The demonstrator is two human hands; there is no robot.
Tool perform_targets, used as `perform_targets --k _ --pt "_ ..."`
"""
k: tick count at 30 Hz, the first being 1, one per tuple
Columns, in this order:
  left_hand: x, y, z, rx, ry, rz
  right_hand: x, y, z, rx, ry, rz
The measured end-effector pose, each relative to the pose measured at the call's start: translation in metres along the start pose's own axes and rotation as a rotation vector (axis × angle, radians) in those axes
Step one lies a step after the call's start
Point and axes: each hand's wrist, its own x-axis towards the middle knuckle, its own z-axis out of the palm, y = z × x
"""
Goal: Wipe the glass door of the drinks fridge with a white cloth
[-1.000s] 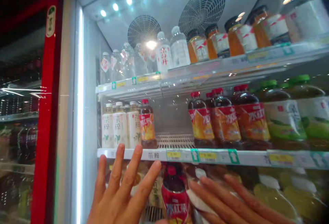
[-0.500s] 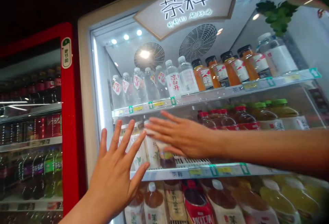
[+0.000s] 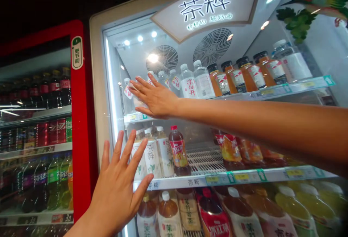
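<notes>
My left hand (image 3: pixel 116 179) is raised with its fingers spread, in front of the left frame of a lit drinks fridge (image 3: pixel 98 95). It holds nothing; I cannot tell whether it touches the glass. Stretched across from the right side, my right hand (image 3: pixel 156 97) is flat with fingers apart, and it is empty too. Behind its palm and fingers, clear water bottles (image 3: pixel 188 84) on the top shelf are partly hidden. Beyond my left fingertips stand white-labelled tea bottles (image 3: pixel 151 153), beside a red-capped iced tea bottle (image 3: pixel 178 148) on the middle shelf.
Amber bottles with black caps (image 3: pixel 233 75) share the top shelf. Large tea bottles (image 3: pixel 168 213) fill the bottom one. To the left stands a red fridge (image 3: pixel 80 128) with soda bottles and cans. A lit sign (image 3: pixel 206 8) hangs above.
My right hand has moved up and slightly left, from the middle shelf to the top shelf, uncovering the tea bottles. My left hand stays nearly still. The view has shifted slightly.
</notes>
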Motion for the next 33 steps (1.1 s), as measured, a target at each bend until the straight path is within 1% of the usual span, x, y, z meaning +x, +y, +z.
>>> perform_targets --k 1,2,4,5,6,7,9,10,11,13,14,15,18,19,20,22,23,25,27,29,30,31,33 --pt "-0.003 -0.003 0.0 -0.004 0.001 -0.015 0.007 -0.005 -0.002 -0.013 -0.02 0.003" --pt "-0.006 -0.005 0.0 -0.008 0.002 -0.03 0.012 -0.012 -0.003 -0.023 -0.048 -0.068" --pt "-0.015 -0.01 0.001 -0.015 0.0 -0.058 0.013 -0.026 -0.003 -0.041 -0.104 -0.31" --pt "-0.02 -0.013 0.001 -0.015 -0.005 -0.071 0.012 -0.031 -0.002 -0.051 -0.119 -0.383" --pt "-0.024 -0.015 0.002 -0.013 -0.012 -0.087 0.012 -0.034 -0.001 -0.062 -0.12 -0.381" --pt "-0.029 -0.018 0.002 -0.009 -0.022 -0.102 0.012 -0.035 0.0 -0.073 -0.108 -0.314" --pt "-0.035 -0.023 0.002 -0.003 -0.04 -0.133 0.014 -0.032 0.004 -0.078 -0.045 -0.141" --pt "-0.037 -0.025 0.002 -0.003 -0.047 -0.145 0.015 -0.031 0.007 -0.068 -0.002 -0.113" --pt "-0.038 -0.027 0.002 -0.004 -0.052 -0.155 0.016 -0.029 0.01 -0.052 0.04 -0.147" --pt "-0.04 -0.031 0.001 -0.011 -0.057 -0.17 0.018 -0.027 0.016 -0.017 0.104 -0.304" --pt "-0.04 -0.032 0.001 -0.013 -0.057 -0.179 0.019 -0.026 0.018 -0.002 0.125 -0.346" --pt "-0.041 -0.034 0.0 -0.017 -0.057 -0.188 0.02 -0.025 0.019 0.01 0.139 -0.334" --pt "-0.042 -0.036 -0.002 -0.054 -0.052 -0.223 0.021 -0.026 0.019 0.031 0.132 -0.149" --pt "-0.041 -0.036 -0.004 -0.077 -0.045 -0.236 0.019 -0.029 0.018 0.039 0.111 -0.125" --pt "-0.038 -0.034 -0.005 -0.107 -0.03 -0.246 0.016 -0.034 0.016 0.054 0.085 -0.141" --pt "-0.026 -0.027 -0.006 -0.187 0.023 -0.263 0.006 -0.046 0.013 0.105 0.043 -0.21" --pt "-0.017 -0.021 -0.005 -0.243 0.06 -0.265 0.001 -0.052 0.012 0.138 0.03 -0.221" --pt "0.009 -0.006 0.004 -0.4 0.133 -0.272 -0.005 -0.059 0.011 0.184 0.012 -0.17" --pt "0.039 0.009 0.021 -0.56 0.205 -0.328 -0.008 -0.057 0.009 0.172 -0.004 -0.099" --pt "0.068 0.019 0.045 -0.645 0.272 -0.439 -0.016 -0.044 0.007 0.128 -0.019 -0.072" --pt "0.08 0.021 0.057 -0.644 0.299 -0.493 -0.024 -0.033 0.005 0.109 -0.021 -0.076" --pt "0.089 0.022 0.067 -0.617 0.315 -0.525 -0.036 -0.019 0.002 0.094 -0.017 -0.084" --pt "0.099 0.018 0.081 -0.501 0.322 -0.532 -0.073 0.018 -0.004 0.068 0.001 -0.101"
